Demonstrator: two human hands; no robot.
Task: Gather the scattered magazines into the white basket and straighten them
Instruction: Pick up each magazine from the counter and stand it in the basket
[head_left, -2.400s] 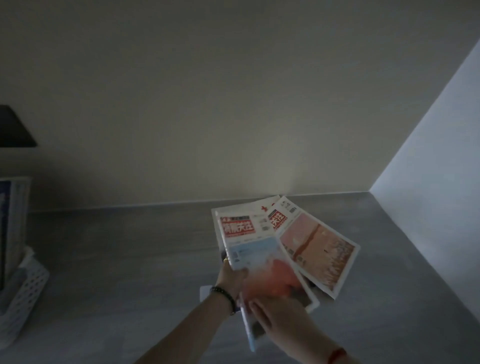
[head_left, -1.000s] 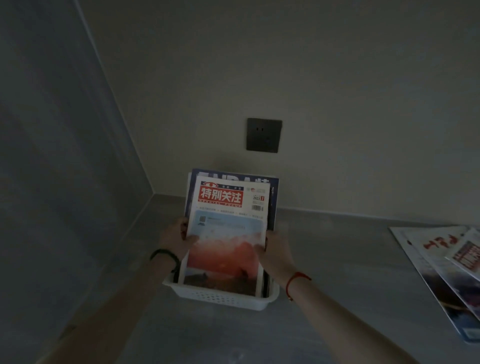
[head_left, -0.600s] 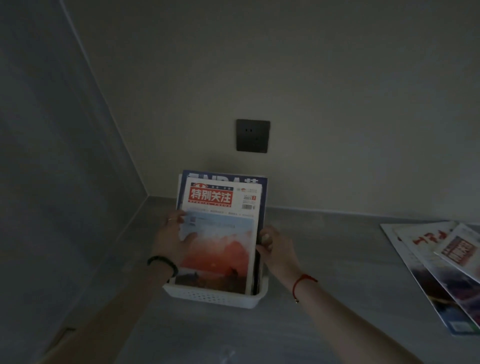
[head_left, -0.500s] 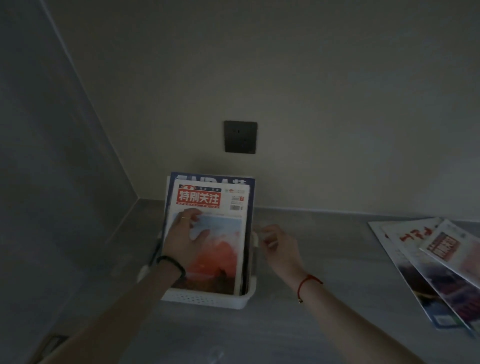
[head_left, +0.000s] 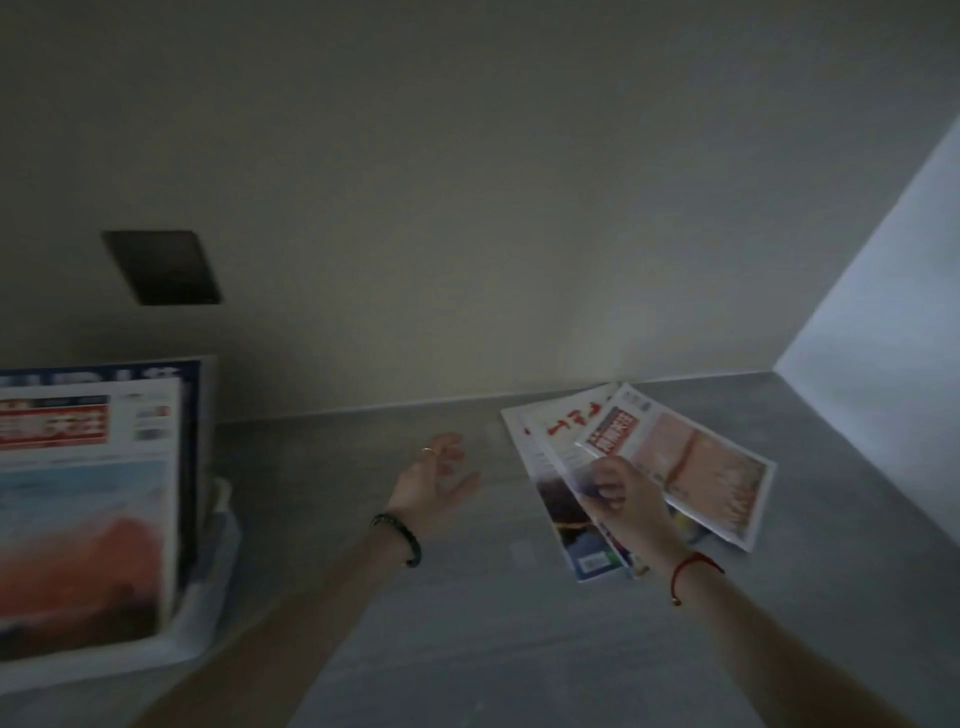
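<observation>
Grey tabletop (head_left: 467, 623): a dim, matte surface is shown running from the left edge to the right corner, where it is met by a pale back wall (head_left: 467, 182) and a lighter side wall (head_left: 883, 364).
White basket (head_left: 208, 613): it is seen at the far left, cut off by the frame, standing on the tabletop.
Upright magazines (head_left: 83, 519): several are stood on end inside the white basket. The front cover is marked by a red title band above an orange and blue picture, and a dark blue cover (head_left: 189, 395) is seen behind it.
Scattered magazines (head_left: 701, 467): three are fanned flat on the tabletop at the right, near the back wall and well apart from the white basket. A pink cover lies on top, a cover with red characters is under it, and a dark cover with a barcode is lowest.
Left hand (head_left: 434, 480): it is held above the tabletop between the basket and the fan, fingers spread and nothing grasped. A ring (head_left: 428, 451) and a bead bracelet (head_left: 397, 538) are worn.
Right hand (head_left: 621, 501): its fingers are curled round the near left edge of the scattered magazines. Which cover is pinched cannot be told. A red cord (head_left: 693, 566) is worn at the wrist.
Wall plate (head_left: 163, 267): a dark square, blurred, is fixed to the back wall above the basket.
</observation>
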